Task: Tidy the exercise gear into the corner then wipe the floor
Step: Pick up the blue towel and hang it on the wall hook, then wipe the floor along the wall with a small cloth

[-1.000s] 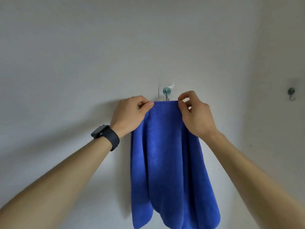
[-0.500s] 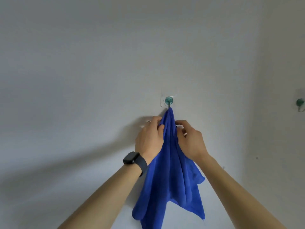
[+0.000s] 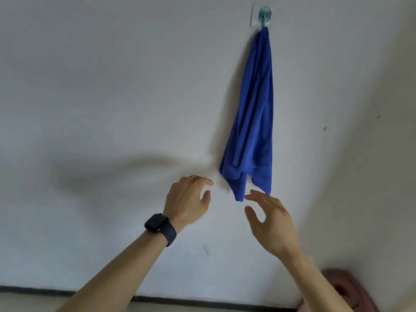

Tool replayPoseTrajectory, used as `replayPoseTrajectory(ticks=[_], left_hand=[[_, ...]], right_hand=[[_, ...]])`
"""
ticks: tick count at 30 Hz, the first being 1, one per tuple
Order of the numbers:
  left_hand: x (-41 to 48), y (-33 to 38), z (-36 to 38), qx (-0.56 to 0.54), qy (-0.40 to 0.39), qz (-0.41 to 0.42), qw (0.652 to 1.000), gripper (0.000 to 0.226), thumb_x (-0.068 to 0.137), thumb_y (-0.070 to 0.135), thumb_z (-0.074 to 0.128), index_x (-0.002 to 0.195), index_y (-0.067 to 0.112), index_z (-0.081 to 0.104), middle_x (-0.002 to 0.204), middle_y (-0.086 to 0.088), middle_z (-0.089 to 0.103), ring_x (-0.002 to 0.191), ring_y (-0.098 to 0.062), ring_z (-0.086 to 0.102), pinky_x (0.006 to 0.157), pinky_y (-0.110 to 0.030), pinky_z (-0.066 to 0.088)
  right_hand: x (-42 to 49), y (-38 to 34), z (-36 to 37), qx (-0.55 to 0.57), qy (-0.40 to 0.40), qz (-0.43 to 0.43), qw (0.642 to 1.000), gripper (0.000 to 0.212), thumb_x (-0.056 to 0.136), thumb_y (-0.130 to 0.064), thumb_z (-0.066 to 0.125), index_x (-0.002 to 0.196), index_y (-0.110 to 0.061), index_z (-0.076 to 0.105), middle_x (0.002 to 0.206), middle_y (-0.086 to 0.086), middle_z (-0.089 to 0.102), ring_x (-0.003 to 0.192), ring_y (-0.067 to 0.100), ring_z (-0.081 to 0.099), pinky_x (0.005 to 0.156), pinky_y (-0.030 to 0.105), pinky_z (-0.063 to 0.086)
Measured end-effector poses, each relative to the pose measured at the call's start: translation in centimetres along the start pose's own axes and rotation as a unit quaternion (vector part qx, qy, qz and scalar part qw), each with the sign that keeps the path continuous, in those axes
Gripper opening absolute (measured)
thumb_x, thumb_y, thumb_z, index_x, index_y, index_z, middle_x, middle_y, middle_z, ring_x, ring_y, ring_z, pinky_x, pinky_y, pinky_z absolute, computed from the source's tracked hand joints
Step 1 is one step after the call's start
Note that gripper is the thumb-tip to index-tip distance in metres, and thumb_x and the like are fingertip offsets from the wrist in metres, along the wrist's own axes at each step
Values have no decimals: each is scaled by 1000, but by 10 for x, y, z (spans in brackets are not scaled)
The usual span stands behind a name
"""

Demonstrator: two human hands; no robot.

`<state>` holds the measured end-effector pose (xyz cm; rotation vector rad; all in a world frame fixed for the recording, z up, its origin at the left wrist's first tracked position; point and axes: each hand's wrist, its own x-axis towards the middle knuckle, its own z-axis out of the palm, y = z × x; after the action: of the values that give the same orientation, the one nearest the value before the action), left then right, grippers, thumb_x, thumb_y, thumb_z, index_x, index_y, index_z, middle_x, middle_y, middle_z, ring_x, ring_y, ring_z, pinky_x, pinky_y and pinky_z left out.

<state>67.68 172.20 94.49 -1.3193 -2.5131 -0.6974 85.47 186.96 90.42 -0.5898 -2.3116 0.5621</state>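
Observation:
A blue cloth (image 3: pixel 252 113) hangs by one corner from a small teal wall hook (image 3: pixel 264 14) on the white wall, drooping to a point. My left hand (image 3: pixel 189 199), with a dark watch on its wrist, hovers just below and left of the cloth's lower end, fingers loosely spread and holding nothing. My right hand (image 3: pixel 270 219) is below the cloth's tip, fingers relaxed and apart, also holding nothing. Neither hand touches the cloth.
A rolled pinkish-brown mat (image 3: pixel 346 289) stands in the corner at the bottom right. A dark skirting line (image 3: pixel 202 300) runs along the base of the wall above the pale floor.
Both hands have let go of the cloth and dropped away from the hook. The cloth now hangs on its own, and the view has tilted downward.

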Motion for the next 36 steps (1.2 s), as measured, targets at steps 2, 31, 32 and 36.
replayPoseTrajectory(ticks=[2,31,32,36], left_hand=[[-40,-9,6,29,-21,-27,999,31,95,33,53,124,34,63,127,8,65,113,-20,59,90,-33,49],[-799,227,-194,208,184,-790,546,30,97,37,48,124,41,62,126,8,62,108,-21,60,93,-34,44],[-822,241,-198,208,191,-799,530,30,97,37,49,123,42,63,124,7,63,108,-22,60,92,-34,43],[-928,300,-215,219,208,-837,456,30,94,39,51,121,44,64,124,6,65,111,-22,60,92,-35,43]], right_hand=[[-22,2,10,-22,-36,-26,999,30,92,-27,67,122,-27,67,130,-19,61,120,11,55,93,24,45],[-483,-347,-4,279,-406,-616,615,32,88,-32,58,118,-26,68,120,-10,69,114,23,63,88,40,54],[-506,-359,-11,290,-405,-625,601,33,87,-33,58,117,-26,68,119,-10,70,113,23,64,87,40,55],[-617,-410,-48,312,-420,-661,538,37,87,-36,55,121,-29,66,120,-10,69,115,21,62,91,39,54]])
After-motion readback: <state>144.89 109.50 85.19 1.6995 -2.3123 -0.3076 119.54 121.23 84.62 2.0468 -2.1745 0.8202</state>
